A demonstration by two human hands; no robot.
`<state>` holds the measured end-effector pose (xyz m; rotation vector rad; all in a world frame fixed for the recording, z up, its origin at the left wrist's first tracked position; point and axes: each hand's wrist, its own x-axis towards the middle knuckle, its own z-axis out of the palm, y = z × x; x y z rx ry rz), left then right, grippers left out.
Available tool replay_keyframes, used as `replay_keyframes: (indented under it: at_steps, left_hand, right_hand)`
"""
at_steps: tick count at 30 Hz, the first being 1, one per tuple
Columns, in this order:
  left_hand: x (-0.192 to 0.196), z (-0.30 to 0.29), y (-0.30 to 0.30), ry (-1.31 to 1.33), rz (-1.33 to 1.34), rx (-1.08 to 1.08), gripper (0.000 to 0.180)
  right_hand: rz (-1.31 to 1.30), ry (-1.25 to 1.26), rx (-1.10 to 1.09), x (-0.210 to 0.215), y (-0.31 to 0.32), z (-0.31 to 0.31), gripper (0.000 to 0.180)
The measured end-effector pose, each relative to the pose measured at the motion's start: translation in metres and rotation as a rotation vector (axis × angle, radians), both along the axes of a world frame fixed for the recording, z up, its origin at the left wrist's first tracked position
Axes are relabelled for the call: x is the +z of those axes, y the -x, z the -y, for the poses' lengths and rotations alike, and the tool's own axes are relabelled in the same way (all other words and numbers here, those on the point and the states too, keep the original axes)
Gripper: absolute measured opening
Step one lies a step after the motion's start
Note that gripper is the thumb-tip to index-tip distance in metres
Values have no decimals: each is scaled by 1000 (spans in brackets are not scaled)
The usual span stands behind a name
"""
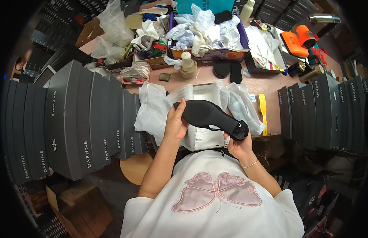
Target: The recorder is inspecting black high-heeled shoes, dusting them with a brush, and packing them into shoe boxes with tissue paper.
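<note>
A black low-heeled shoe [208, 115] is held up in front of me, its dark sole facing upward and its heel at the lower right. Fingers of my left hand [176, 123] are closed on the toe end. My right hand [240, 147] grips the heel end, and a small whitish piece [227, 141] shows beside its fingers; I cannot make out what it is. Under the shoe lies an open shoebox [206, 142] lined with white tissue paper [150, 105], with a printed label inside. More thin wrapping [244, 105] spreads to the right of the box.
Dark grey shoeboxes stand in rows at left [75, 119] and right [311, 115]. A yellow brush [263, 113] lies right of the wrapping. Behind are a squat bottle [187, 65], black pads [221, 70], a purple bin [244, 37] of crumpled paper and an orange tool [294, 43].
</note>
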<state>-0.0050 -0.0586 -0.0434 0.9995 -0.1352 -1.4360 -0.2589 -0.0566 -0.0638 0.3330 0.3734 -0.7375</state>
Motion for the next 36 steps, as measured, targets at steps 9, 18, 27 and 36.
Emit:
replay_keyframes:
  at_steps: [9, 18, 27, 36]
  left_hand:
    - [-10, 10, 14, -60, -31, -88, 32]
    - [-19, 11, 18, -67, 119, -141, 65]
    - [-28, -12, 4, -102, 249, -67, 50]
    - [-38, -40, 7, -105, 292, 2, 33]
  right_hand:
    - [-63, -47, -103, -6, 12, -19, 56]
    - [-243, 5, -163, 7, 10, -12, 52]
    - [-794, 401, -67, -7, 8, -1, 49]
    - [-2251, 1745, 591, -31, 57, 69, 89]
